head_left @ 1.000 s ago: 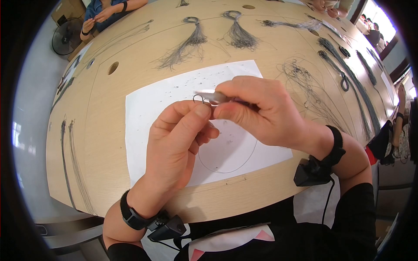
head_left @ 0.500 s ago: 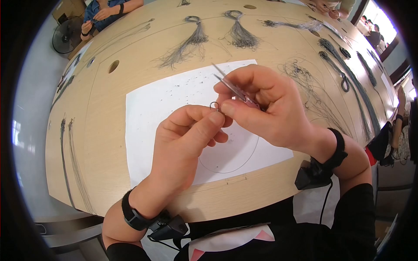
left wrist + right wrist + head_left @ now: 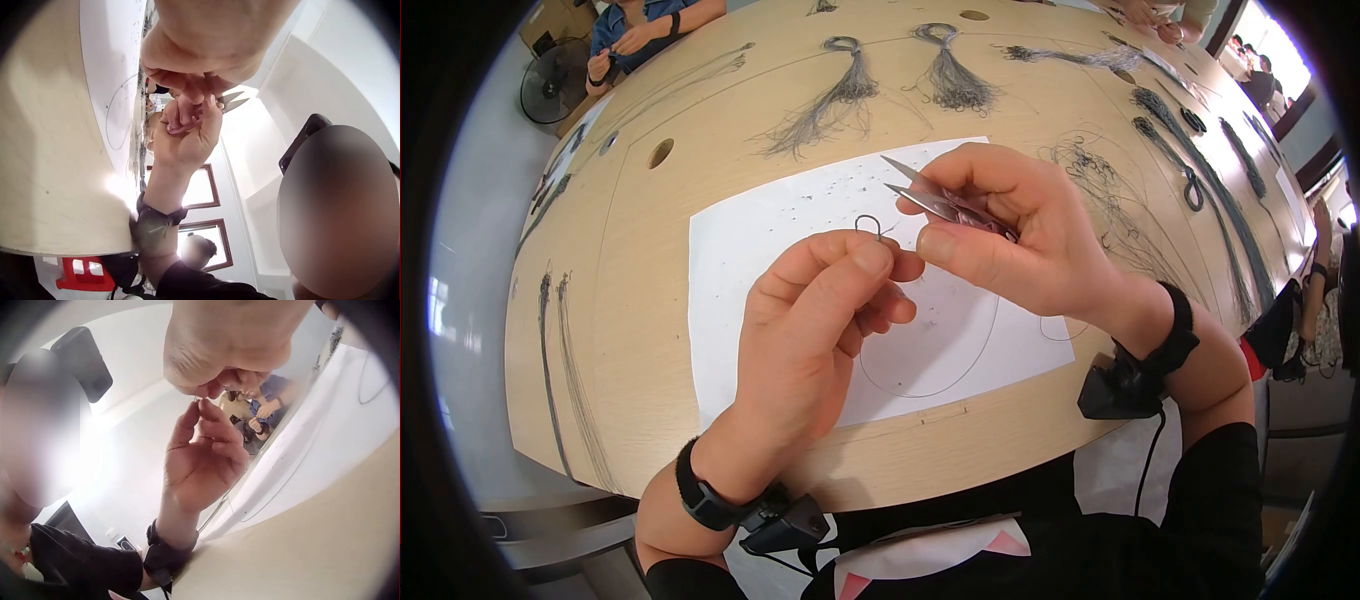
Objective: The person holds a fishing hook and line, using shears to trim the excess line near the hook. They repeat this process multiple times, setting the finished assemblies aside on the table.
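Between thumb and index finger, the left hand (image 3: pixel 810 310) pinches a small dark hook (image 3: pixel 868 222), whose curved end sticks up above the fingertips. A thin line (image 3: pixel 915 396) hangs in a loop below the hands, over a white sheet (image 3: pixel 750 270). Just right of the left fingertips, the right hand (image 3: pixel 1025 235) holds small scissors (image 3: pixel 940 200) in its curled fingers, blades parted and pointing up-left. The scissors' blades (image 3: pixel 234 103) also show in the left wrist view, beyond the left hand (image 3: pixel 219 37). In the right wrist view the scissors are hidden.
Bundles of grey line with hooks (image 3: pixel 955 80) lie at the table's far side. Loose tangled lines (image 3: pixel 1100 190) lie to the right, and thin strands (image 3: pixel 570 370) at the left. Dark specks dot the sheet. Other people sit across the wooden table (image 3: pixel 630 330).
The scissors have swung away from the hook, and their blades now show parted. The right hand has moved slightly right, apart from the left; the left went right, then back.
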Tool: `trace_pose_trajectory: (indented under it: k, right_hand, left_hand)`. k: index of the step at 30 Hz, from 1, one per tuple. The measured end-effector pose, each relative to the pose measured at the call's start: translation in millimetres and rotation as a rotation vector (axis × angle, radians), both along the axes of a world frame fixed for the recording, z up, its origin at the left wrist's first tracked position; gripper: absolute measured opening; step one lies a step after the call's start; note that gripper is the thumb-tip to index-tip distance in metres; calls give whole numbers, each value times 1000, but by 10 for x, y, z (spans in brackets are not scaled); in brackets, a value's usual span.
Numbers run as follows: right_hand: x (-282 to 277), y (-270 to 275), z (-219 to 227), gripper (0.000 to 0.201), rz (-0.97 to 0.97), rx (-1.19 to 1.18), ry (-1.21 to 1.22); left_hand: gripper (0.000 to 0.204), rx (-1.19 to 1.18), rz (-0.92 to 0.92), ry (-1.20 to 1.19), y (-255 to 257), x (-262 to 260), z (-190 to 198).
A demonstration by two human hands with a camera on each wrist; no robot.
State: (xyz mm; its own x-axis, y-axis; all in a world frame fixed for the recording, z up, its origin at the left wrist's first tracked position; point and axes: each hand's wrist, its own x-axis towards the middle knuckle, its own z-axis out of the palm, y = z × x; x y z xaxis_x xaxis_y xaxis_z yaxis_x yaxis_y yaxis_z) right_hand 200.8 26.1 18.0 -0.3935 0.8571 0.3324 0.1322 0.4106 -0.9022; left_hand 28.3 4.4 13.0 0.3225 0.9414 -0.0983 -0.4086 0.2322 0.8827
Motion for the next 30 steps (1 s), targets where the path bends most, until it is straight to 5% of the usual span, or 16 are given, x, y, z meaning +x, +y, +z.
trace_pose_trajectory:
  k: [30]
  right_hand:
    - [-100, -15, -160, 25, -64, 272, -15]
  left_hand:
    - [17, -84, -75, -126, 36, -33, -81]
